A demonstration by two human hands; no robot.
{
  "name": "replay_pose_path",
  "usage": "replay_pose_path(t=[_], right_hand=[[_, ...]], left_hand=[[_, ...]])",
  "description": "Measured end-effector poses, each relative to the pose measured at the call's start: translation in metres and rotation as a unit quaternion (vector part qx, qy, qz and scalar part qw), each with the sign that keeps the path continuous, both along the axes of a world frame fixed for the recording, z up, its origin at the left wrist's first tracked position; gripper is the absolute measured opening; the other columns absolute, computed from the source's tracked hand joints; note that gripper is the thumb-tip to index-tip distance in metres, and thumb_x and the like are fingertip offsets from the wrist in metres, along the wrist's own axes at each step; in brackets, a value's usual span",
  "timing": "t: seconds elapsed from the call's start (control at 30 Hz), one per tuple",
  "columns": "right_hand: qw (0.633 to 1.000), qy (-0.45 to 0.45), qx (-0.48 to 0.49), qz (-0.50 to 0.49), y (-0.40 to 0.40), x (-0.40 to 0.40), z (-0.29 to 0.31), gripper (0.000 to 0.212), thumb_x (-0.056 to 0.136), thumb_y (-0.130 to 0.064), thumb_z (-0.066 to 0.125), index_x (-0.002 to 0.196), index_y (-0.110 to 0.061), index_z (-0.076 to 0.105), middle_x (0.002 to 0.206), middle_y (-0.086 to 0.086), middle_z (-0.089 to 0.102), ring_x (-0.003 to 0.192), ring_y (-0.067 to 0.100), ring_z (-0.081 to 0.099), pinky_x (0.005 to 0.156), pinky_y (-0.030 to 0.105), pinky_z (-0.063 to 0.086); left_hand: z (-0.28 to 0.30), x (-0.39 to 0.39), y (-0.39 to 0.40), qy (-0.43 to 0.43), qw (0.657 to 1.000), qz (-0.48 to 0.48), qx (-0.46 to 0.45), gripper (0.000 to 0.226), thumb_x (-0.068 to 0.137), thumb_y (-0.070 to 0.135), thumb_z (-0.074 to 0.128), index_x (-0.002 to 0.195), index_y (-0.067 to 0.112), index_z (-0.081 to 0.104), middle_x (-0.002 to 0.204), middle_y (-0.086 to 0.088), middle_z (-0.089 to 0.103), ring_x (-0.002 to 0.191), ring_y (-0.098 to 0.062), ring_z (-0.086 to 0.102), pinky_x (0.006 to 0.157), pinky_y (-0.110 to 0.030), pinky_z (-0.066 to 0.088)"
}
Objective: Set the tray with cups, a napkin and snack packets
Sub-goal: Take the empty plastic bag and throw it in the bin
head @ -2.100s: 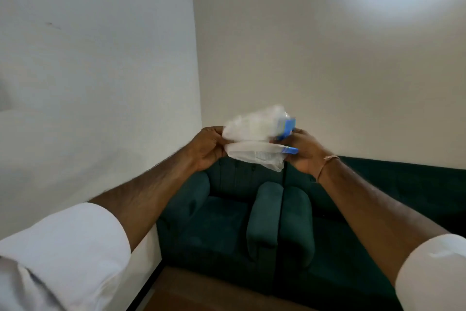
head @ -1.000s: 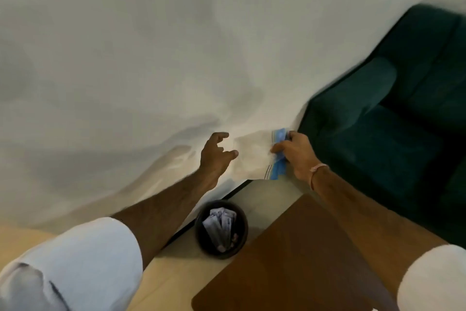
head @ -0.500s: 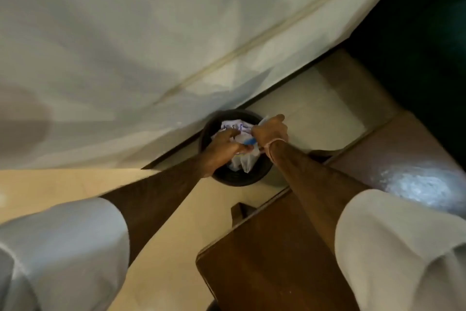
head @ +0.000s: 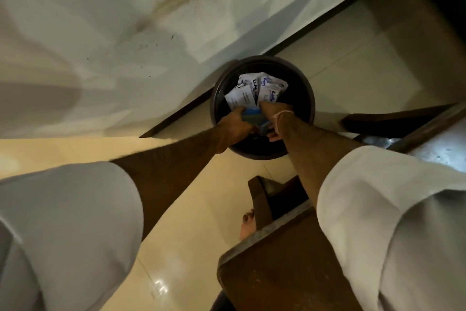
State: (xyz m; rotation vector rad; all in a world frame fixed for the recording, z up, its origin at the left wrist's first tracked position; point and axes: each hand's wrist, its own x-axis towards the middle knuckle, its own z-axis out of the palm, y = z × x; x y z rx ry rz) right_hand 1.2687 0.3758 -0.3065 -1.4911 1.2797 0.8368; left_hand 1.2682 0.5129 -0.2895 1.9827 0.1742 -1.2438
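No tray, cups or napkin appear, so progress on the setting cannot be judged; a wooden table (head: 290,267) fills the lower right; the dark bin (head: 306,98), centre frame, holds white packets (head: 254,90); left hand (head: 235,126) and right hand (head: 271,119) reach inside, fingers curled around a blue-edged wrapper (head: 253,115).

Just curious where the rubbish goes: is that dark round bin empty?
No, the bin holds crumpled white wrappers with blue print.
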Motion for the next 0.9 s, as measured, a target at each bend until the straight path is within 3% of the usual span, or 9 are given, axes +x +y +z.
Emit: replay_pose_path(t=[0.07,0.13,0.27,0.43,0.53,0.67,0.77,0.9], right_hand=[[1.0,-0.003,-0.001,0.006,-0.003,0.002,0.009,0.085,0.092,-0.049,0.056,0.151,0.0,0.021,0.148,0.02,0.04,0.128,0.039,0.05,0.102,0.048,0.048],[0.999,-0.008,-0.02,0.041,-0.008,0.003,0.024,0.086,0.093,-0.054,0.05,0.152,0.001,0.02,0.15,0.023,0.038,0.13,0.04,0.049,0.105,0.047,0.046],[0.988,-0.085,-0.04,0.124,-0.028,0.013,0.07,0.065,0.099,-0.048,0.044,0.144,-0.001,0.043,0.148,0.023,0.046,0.133,0.039,0.047,0.112,0.044,0.039],[0.956,-0.192,-0.113,0.192,-0.056,0.036,0.168,0.05,0.094,-0.046,0.055,0.111,-0.002,0.069,0.12,0.021,0.068,0.114,0.036,0.062,0.088,0.03,0.045],[0.946,-0.254,-0.119,0.159,-0.077,0.05,0.238,0.049,0.092,-0.043,0.059,0.125,-0.007,0.063,0.13,0.013,0.064,0.119,0.029,0.059,0.094,0.028,0.043],[0.924,-0.332,-0.134,0.136,-0.11,0.059,0.343,0.05,0.089,-0.04,0.062,0.13,-0.011,0.058,0.135,0.009,0.061,0.122,0.024,0.058,0.099,0.028,0.045],[0.9,-0.374,-0.176,0.14,-0.139,0.059,0.426,0.046,0.089,-0.038,0.064,0.128,-0.014,0.059,0.133,0.005,0.062,0.12,0.021,0.058,0.089,0.02,0.036],[0.864,-0.416,-0.234,0.161,-0.179,0.047,0.537,0.048,0.089,-0.039,0.064,0.131,-0.017,0.056,0.137,0.004,0.059,0.121,0.022,0.057,0.09,0.021,0.037]], left_hand=[[0.004,0.003,-0.001,-0.008,1.0,-0.018,0.017,0.075,0.079,0.026,0.072,0.145,0.027,0.035,0.138,-0.006,0.049,0.108,-0.015,0.051,0.081,-0.023,0.04],[0.019,0.007,-0.004,-0.022,0.999,-0.035,0.029,0.081,0.08,0.025,0.071,0.15,0.026,0.03,0.144,-0.008,0.045,0.119,-0.022,0.05,0.082,-0.021,0.04],[0.065,0.02,-0.02,-0.098,0.993,-0.056,0.017,0.069,0.079,0.021,0.074,0.141,0.023,0.045,0.119,0.005,0.055,0.1,-0.01,0.058,0.077,-0.012,0.041],[0.152,0.047,-0.06,-0.209,0.974,-0.086,-0.013,0.044,0.081,0.015,0.074,0.123,0.012,0.062,0.118,-0.007,0.067,0.108,-0.019,0.062,0.079,-0.016,0.039],[0.22,0.065,-0.089,-0.241,0.967,-0.079,0.01,0.064,0.084,0.023,0.073,0.141,0.016,0.046,0.139,-0.009,0.053,0.123,-0.025,0.054,0.088,-0.026,0.04],[0.324,0.082,-0.125,-0.308,0.948,-0.082,-0.023,0.067,0.085,0.021,0.07,0.145,0.013,0.04,0.146,-0.011,0.047,0.132,-0.027,0.047,0.106,-0.039,0.042],[0.402,0.087,-0.146,-0.341,0.935,-0.092,-0.04,0.069,0.088,0.022,0.068,0.148,0.016,0.035,0.149,-0.009,0.043,0.133,-0.027,0.046,0.108,-0.041,0.04],[0.508,0.088,-0.177,-0.39,0.914,-0.092,-0.069,0.07,0.088,0.025,0.068,0.149,0.021,0.032,0.149,-0.01,0.04,0.131,-0.027,0.047,0.105,-0.038,0.041]])
